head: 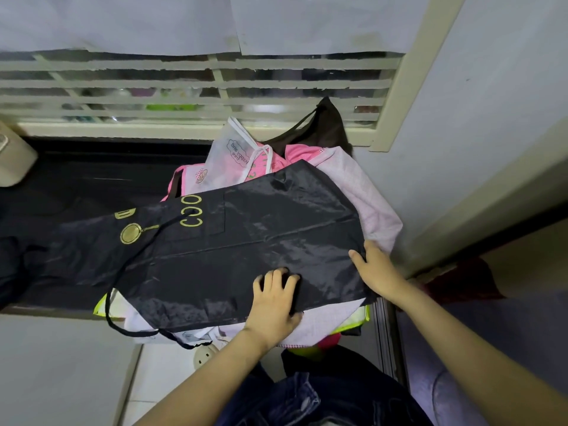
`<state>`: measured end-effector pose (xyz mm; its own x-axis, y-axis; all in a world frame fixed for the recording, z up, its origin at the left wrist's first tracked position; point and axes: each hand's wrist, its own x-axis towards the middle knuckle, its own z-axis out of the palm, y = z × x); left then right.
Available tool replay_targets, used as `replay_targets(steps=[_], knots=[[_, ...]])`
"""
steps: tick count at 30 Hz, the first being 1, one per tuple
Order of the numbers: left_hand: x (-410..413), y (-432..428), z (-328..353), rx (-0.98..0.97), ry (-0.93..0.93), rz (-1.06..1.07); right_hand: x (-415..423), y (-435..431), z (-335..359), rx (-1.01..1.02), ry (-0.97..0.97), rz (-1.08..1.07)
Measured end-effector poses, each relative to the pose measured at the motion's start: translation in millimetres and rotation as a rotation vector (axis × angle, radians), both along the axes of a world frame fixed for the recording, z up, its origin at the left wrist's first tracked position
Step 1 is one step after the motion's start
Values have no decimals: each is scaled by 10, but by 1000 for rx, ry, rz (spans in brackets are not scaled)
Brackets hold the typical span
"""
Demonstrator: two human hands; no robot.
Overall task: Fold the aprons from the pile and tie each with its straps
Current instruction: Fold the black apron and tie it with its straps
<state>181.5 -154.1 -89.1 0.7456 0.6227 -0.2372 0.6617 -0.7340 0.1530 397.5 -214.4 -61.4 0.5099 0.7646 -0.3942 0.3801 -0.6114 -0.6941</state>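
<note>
A shiny black apron point(233, 241) with gold lettering and a gold pan emblem lies spread over the pile of aprons point(362, 192). Its thin black strap point(123, 290) loops down off the near left edge. My left hand point(273, 302) rests palm down on the apron's near edge, its fingers slightly bent. My right hand point(376, 270) holds the apron's right edge, thumb on top and the fingers hidden beneath the cloth. Pink, white and yellow-green aprons show under and behind the black one.
The pile sits on a dark counter point(92, 179) below a louvred window point(196, 87). A white wall point(479, 118) and a door frame close off the right. A dark bag point(322, 130) leans at the back. A cream container point(15, 158) stands far left.
</note>
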Motion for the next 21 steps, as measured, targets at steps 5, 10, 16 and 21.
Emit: replay_targets(steps=[5, 10, 16, 21], knots=[[24, -73, 47, 180, -100, -89, 58, -39, -72, 9, 138, -88], [79, -79, 29, 178, -53, -90, 119, -9, -89, 60, 73, -123], [119, -90, 39, 100, 31, -65, 139, 5, -133, 33, 9, -112], [63, -80, 113, 39, 119, -117, 67, -65, -138, 33, 57, -83]])
